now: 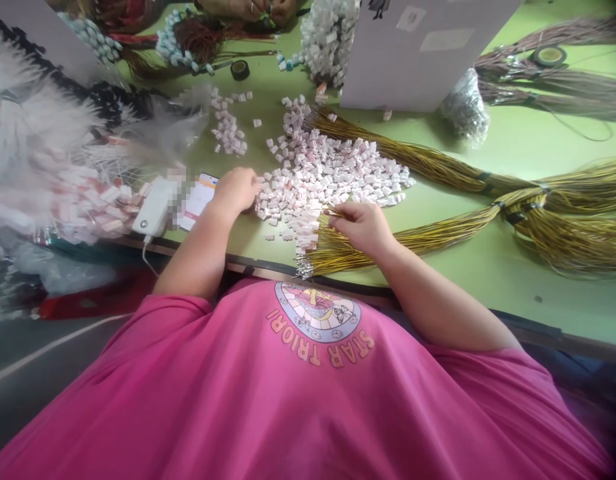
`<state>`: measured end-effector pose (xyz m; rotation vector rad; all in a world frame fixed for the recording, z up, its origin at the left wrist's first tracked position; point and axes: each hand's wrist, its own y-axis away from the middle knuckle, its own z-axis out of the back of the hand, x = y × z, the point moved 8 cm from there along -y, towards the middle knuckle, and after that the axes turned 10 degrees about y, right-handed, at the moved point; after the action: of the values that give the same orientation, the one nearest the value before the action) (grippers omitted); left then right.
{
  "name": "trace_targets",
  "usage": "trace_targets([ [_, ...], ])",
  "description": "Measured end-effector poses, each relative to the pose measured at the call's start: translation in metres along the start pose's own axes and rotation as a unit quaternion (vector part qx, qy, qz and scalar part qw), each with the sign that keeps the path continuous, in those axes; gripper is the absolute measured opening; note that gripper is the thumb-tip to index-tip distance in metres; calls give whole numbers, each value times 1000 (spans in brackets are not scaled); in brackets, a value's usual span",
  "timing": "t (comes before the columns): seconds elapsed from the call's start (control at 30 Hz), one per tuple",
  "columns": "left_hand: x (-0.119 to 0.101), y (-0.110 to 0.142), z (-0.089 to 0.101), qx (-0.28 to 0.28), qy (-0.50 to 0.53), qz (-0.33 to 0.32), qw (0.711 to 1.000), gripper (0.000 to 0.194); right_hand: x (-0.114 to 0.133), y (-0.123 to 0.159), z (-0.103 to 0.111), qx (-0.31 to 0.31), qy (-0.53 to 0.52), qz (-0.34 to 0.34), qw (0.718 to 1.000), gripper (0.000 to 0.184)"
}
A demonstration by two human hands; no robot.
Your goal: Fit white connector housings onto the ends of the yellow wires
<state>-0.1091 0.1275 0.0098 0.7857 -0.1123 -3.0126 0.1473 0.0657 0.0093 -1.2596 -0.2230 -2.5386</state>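
Observation:
My left hand (237, 189) rests at the left edge of a heap of small white plastic connector housings (333, 163). Its fingers are curled together, and what they hold, if anything, is hidden. Over the near side of the heap, my right hand (363, 225) pinches a thin yellow wire between thumb and fingertips. Beneath that hand lies a bundle of yellow and dark wires (438, 230), its metal-tipped ends (304, 265) near the table's front edge. Several white housings sit along some of these wire ends.
A phone (201, 200) and a white power bank (155, 207) with a cable lie left of my left hand. A grey-white box panel (418, 53) stands at the back. More wire bundles (563, 187) stretch right. Black tape (239, 70) and another person's hands (258, 8) are at the far side.

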Motion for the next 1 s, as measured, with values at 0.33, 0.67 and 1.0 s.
trace_targets([
  [0.33, 8, -10, -6, -19, -65, 1, 998, 21, 2, 2, -1, 4, 14, -45, 999, 12],
  [0.67, -85, 60, -50, 176, 400, -33, 899, 13, -8, 3, -4, 46, -74, -99, 991, 13],
  [1.0, -85, 71, -83, 243, 606, 84, 753, 14, 3, 1, 0, 26, -78, -30, 996, 19],
])
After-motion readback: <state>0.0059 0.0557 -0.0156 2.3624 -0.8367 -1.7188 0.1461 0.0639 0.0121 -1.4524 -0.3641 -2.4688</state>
